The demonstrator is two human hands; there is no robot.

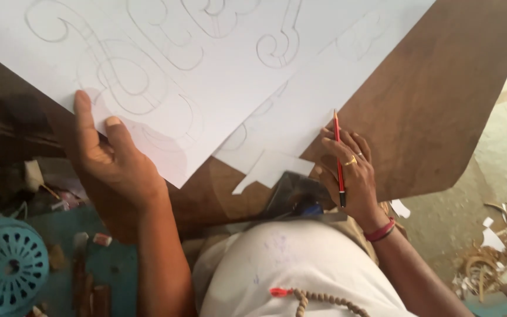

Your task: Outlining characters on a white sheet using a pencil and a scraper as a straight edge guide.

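Head view: one picture, looking down over the person's white shirt.
Left hand (110, 161): fingers spread, thumb and forefinger pressed flat on the lower corner of the paper sheet (195, 64).
Paper sheet: white, pencilled with curling outlines, lying on the brown bench (441, 105), running up and away from both hands.
Right hand (347, 173): closed in a pinch round a red pencil (339, 158), tip pointing up at the sheet's edge.
Paper scrap (271, 167): between the hands, on the bench.
Fan (7, 267): teal, below the left hand.
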